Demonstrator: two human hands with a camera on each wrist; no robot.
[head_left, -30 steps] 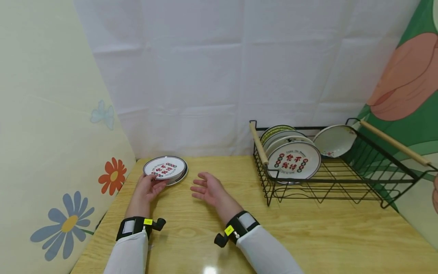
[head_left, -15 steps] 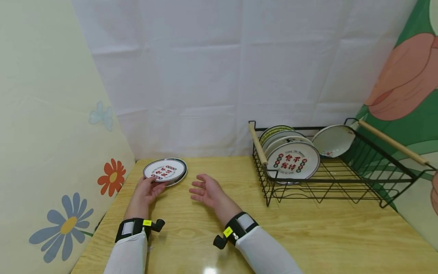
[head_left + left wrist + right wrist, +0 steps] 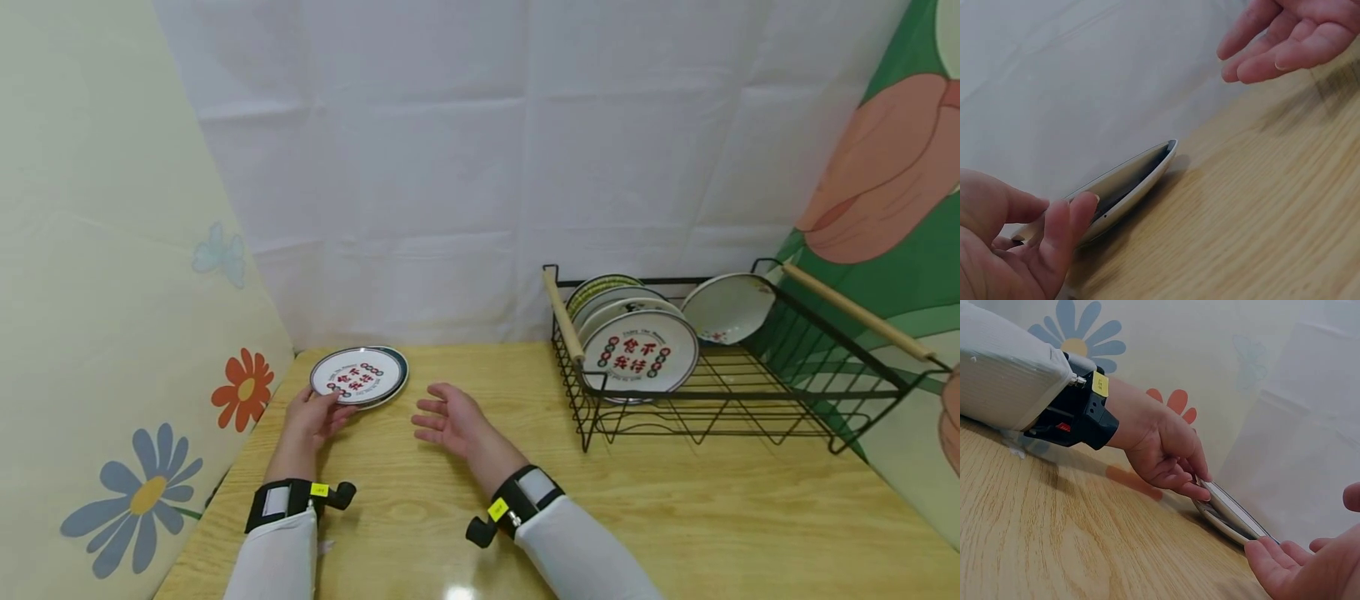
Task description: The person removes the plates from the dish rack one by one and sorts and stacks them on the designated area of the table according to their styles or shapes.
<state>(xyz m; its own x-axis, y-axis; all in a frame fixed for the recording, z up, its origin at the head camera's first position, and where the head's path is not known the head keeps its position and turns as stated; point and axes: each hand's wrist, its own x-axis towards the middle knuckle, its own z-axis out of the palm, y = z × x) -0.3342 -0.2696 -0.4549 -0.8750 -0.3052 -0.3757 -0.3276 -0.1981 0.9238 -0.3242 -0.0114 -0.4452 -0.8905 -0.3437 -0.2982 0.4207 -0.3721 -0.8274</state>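
Observation:
A white plate (image 3: 352,379) with red characters and a dark rim line lies over a second plate (image 3: 403,372), whose dark green rim shows at the right. My left hand (image 3: 311,417) pinches the near left edge of the upper plate, thumb on top and fingers beneath. In the left wrist view a narrow dark gap parts the two plates, and the lower plate (image 3: 1138,195) sits on the wood. My right hand (image 3: 453,421) hovers just right of the plates, palm turned inward, fingers relaxed and holding nothing.
To the right stands a black wire dish rack (image 3: 720,396) with wooden handles. Several plates (image 3: 641,354) lean upright at its left end, and a white bowl (image 3: 727,310) tilts at its back. A flowered panel (image 3: 150,250) borders the wooden table (image 3: 420,517) on the left.
The upper plate has shifted slightly left and toward me in my left hand, baring more of the lower plate's green rim. My right hand has barely moved.

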